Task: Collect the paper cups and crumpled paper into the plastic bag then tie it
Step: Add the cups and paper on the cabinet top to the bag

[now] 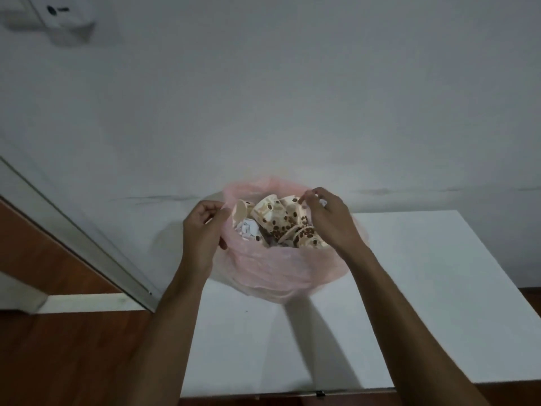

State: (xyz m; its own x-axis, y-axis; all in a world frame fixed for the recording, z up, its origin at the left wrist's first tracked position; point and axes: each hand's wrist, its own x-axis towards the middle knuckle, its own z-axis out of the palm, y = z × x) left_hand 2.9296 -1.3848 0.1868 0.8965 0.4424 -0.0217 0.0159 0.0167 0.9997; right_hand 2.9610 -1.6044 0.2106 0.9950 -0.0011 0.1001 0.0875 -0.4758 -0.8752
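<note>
Plastic bag (272,268) rim between left hand (202,227) and right hand (328,218) grip.

White table (424,303) stood against a pale wall (263,98), top surface matte and lit unevenly. Faint dark scuff lines marked the wall just above the table's far edge. Small black clip or latch (320,393) sat at the table's near edge. White box-like fixture (58,16) was mounted high on the wall, upper left, blurred. Grey door frame (87,230) ran diagonally at left. Reddish-brown wooden floor (73,361) lay below, with a white skirting board (93,303) along the wall's foot.
</note>
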